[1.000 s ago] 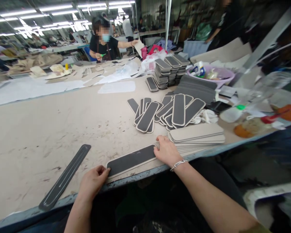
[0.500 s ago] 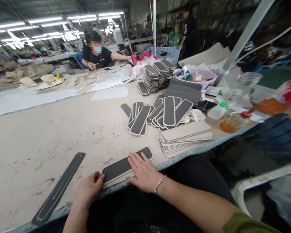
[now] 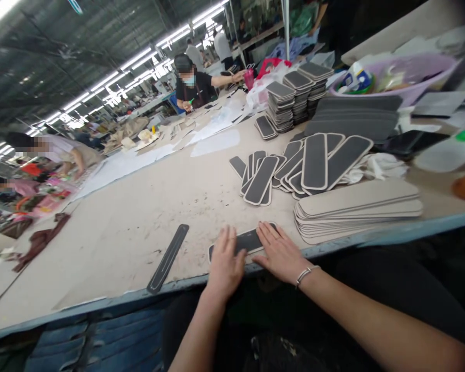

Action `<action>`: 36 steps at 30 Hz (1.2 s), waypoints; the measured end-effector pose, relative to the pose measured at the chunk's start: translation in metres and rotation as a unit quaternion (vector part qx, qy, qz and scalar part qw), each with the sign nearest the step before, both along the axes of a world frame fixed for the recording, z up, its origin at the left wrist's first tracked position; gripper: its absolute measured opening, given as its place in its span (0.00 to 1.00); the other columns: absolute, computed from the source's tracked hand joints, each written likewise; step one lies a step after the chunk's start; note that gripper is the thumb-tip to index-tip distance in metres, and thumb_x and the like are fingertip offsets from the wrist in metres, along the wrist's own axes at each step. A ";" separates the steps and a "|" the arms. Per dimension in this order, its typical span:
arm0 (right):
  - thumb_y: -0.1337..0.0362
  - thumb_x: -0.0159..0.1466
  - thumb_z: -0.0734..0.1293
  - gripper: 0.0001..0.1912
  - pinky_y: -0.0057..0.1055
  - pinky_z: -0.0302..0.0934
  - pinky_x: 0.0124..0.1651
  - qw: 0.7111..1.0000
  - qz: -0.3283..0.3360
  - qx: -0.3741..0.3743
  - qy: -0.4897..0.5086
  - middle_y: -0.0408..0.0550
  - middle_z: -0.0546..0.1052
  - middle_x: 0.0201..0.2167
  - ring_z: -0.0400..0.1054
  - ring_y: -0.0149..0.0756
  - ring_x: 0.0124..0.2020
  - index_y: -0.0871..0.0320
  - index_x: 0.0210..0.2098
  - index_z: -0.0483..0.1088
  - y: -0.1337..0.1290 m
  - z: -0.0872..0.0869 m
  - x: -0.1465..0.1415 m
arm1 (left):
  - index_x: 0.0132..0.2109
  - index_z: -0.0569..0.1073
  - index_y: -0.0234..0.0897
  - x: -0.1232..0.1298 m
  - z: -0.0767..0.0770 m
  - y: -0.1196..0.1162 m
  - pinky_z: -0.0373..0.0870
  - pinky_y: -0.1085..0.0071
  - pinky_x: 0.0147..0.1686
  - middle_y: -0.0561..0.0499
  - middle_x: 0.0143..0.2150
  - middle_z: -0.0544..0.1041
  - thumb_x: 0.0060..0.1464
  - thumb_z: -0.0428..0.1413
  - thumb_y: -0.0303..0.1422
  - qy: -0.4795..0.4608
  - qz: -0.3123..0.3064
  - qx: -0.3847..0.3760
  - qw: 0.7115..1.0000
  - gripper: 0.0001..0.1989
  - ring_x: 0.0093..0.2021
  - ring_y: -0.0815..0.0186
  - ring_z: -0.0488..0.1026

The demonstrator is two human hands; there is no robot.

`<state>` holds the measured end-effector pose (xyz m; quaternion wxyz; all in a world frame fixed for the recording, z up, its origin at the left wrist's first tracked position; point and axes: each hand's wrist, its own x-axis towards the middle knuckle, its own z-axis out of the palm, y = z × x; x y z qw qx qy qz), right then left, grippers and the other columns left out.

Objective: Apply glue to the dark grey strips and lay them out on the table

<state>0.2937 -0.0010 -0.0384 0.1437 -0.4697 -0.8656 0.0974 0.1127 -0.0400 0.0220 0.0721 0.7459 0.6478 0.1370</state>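
A dark panel with a pale border (image 3: 248,241) lies at the table's front edge. My left hand (image 3: 227,262) rests flat on its left end, fingers stretched out. On its right end lies my right hand (image 3: 281,251), also flat, with a bracelet at the wrist. To the left, a long dark strip with a pale line (image 3: 168,258) lies slantwise. Beyond my right hand are a pile of pale panels (image 3: 356,206) and a loose heap of bordered dark panels (image 3: 313,163).
Stacks of dark panels (image 3: 290,95) and a purple basin (image 3: 418,77) stand at the back right. White sheets (image 3: 217,142) lie along the far side. A person in a mask (image 3: 194,85) works across the table, and others bend over tables at the left.
My left hand has gone from holding the panel's left corner to lying flat on top of it. My right hand stays on the right end. The view has tilted and swung left.
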 end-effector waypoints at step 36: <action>0.41 0.62 0.55 0.41 0.45 0.33 0.66 0.997 -0.052 -0.040 0.034 0.55 0.48 0.65 0.38 0.45 0.66 0.65 0.63 0.51 0.000 0.012 0.030 | 0.67 0.45 0.32 -0.092 -0.046 -0.001 0.46 0.51 0.62 0.40 0.68 0.46 0.61 0.38 0.39 0.141 -0.078 -0.071 0.984 0.30 0.67 0.55 0.42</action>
